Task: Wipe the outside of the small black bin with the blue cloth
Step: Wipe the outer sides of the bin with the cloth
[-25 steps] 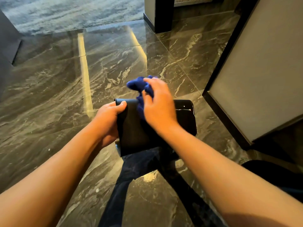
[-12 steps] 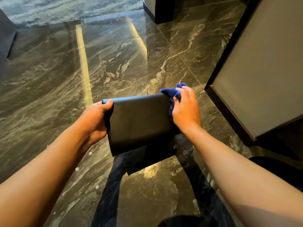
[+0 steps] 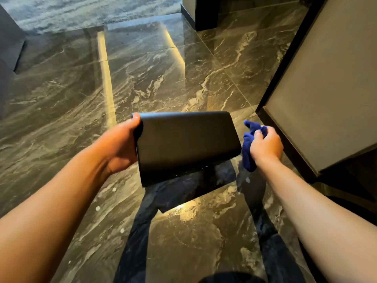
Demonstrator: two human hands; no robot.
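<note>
Both forearms bare, extended forward and down. Left hand clamped on the bin's left end, thumb hooked over its top edge. Right hand closed around the bunched cloth, held just right of the bin.

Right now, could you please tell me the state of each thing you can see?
small black bin: held off the floor, tilted.
blue cloth: bunched, just beside the bin's right edge.
left hand: grip shut on the bin's left edge.
right hand: grip shut on the cloth.
marble floor: glossy, reflective.
</note>
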